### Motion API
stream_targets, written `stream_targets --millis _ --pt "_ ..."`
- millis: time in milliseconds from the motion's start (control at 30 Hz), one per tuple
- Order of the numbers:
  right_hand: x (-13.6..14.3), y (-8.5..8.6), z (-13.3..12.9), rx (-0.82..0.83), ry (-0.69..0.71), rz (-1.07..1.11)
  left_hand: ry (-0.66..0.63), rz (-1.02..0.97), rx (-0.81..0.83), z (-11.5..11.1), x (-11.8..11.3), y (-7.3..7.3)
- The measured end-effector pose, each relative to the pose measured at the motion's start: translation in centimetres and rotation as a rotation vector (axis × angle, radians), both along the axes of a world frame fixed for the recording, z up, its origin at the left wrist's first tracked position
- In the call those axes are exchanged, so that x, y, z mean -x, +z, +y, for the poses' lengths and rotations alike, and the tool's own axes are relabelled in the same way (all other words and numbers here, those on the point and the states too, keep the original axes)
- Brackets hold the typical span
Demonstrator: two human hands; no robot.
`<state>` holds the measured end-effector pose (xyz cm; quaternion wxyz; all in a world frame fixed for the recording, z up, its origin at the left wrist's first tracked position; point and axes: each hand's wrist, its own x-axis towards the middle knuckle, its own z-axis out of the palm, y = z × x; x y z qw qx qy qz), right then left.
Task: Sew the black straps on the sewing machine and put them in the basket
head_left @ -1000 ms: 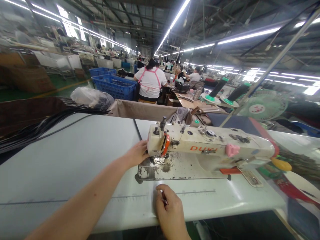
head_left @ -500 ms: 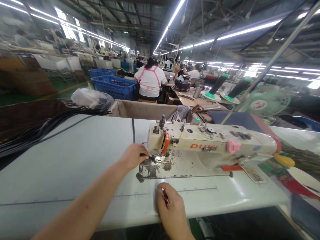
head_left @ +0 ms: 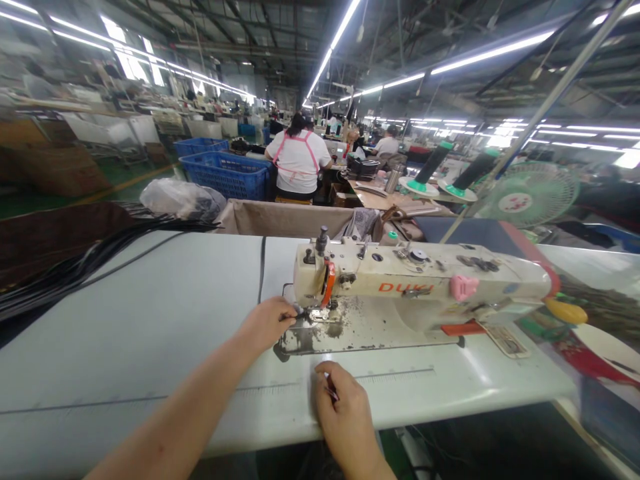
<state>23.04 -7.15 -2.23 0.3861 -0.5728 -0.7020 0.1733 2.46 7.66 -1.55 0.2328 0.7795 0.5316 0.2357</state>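
My left hand [head_left: 269,323] pinches the end of a narrow black strip [head_left: 301,317] beside the presser foot of a cream sewing machine [head_left: 490,277]. A length of black strap [head_left: 263,267] runs behind that hand to the table's far edge; whether it is the same piece I cannot tell. At the table's front edge, my right hand [head_left: 345,413] is curled around a small, thin metallic tool [head_left: 331,393], mostly hidden by the fingers. The machine's needle plate [head_left: 320,315] lies just right of my left fingertips.
A bundle of black straps [head_left: 90,267] lies on the left of the pale table [head_left: 200,293]. Past the table are a fabric-lined bin [head_left: 290,220], a blue crate [head_left: 227,175] and a seated person [head_left: 299,160]. Thread cones [head_left: 434,165] and a green fan [head_left: 530,197] stand at back right.
My left hand has shifted slightly toward the table's front, still pinching the strip. More of the strap behind it shows. The right hand stays nearly in place.
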Motion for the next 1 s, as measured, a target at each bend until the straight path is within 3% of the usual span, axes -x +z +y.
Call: stream_targets --millis 367,600,733,1000 --pt "0.0 0.1 0.1 0.029 -0.005 -0.015 0.076 -0.029 0.024 -1.9 -1.1 0.2" --pt "0.1 0.3 0.0 0.048 -0.011 0.035 0.133 -0.045 0.056 -4.3 -3.5 -1.0" --pt "0.1 0.5 -0.2 0.051 -0.011 0.05 0.14 0.012 0.083 -5.0 -4.4 -0.7" --pt "0.0 1.0 -0.4 0.05 -0.001 0.096 0.026 0.155 0.11 -6.4 -4.1 0.1"
